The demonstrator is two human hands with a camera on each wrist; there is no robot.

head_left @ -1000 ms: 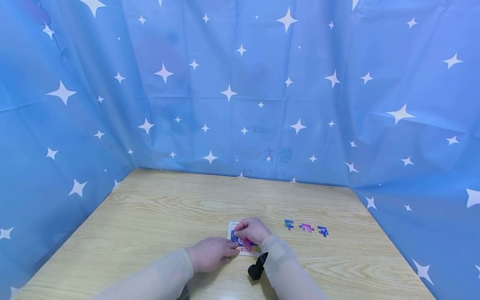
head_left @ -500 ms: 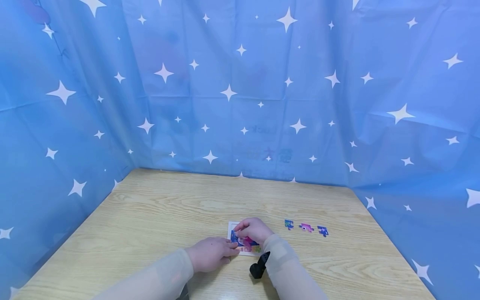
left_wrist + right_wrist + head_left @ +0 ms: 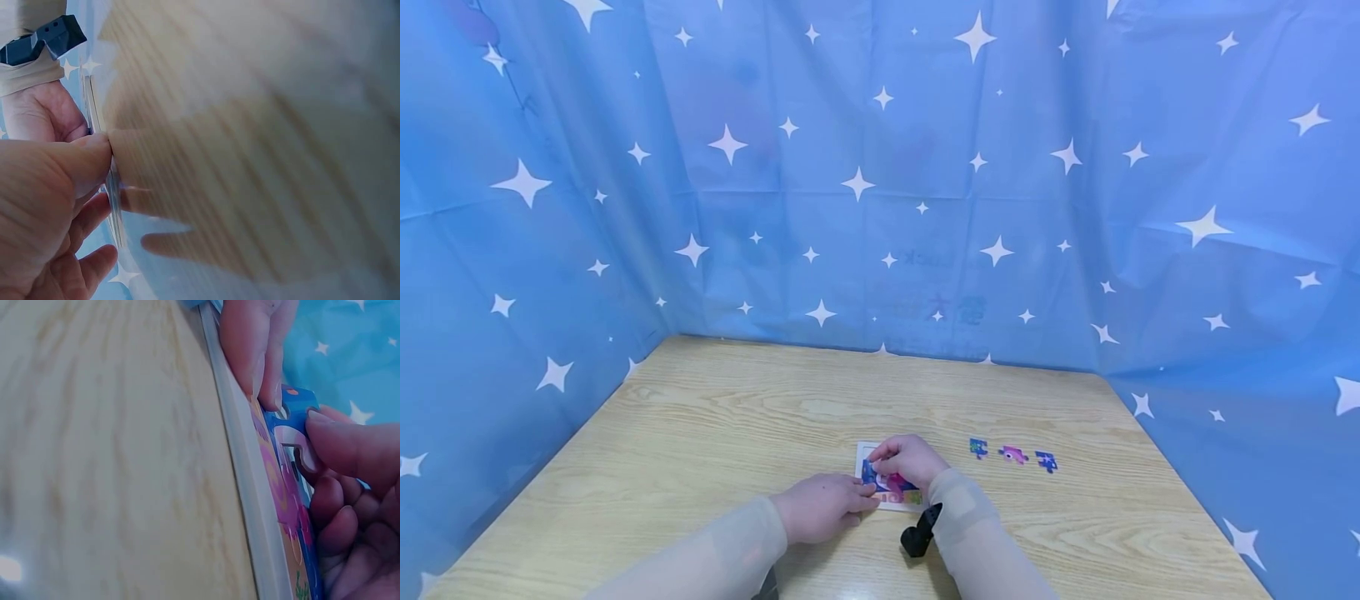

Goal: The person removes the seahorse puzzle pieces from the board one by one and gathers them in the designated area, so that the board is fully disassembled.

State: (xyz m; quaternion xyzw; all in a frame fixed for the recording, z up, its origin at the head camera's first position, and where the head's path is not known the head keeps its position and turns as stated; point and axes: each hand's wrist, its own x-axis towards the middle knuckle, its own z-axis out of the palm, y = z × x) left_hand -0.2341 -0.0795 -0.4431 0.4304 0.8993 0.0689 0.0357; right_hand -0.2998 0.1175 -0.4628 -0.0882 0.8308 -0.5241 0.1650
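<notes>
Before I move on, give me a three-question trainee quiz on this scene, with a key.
1. How many loose pieces lie on the table?
2. Which hand pinches the puzzle piece at the white frame?
3. True or false: in the head view, every loose piece lies left of the frame.

Key
1. Three.
2. The right hand.
3. False; they lie to its right.

Wooden table (image 3: 760, 408), starry curtain (image 3: 820, 158), perhaps lettering (image 3: 972, 310)
</notes>
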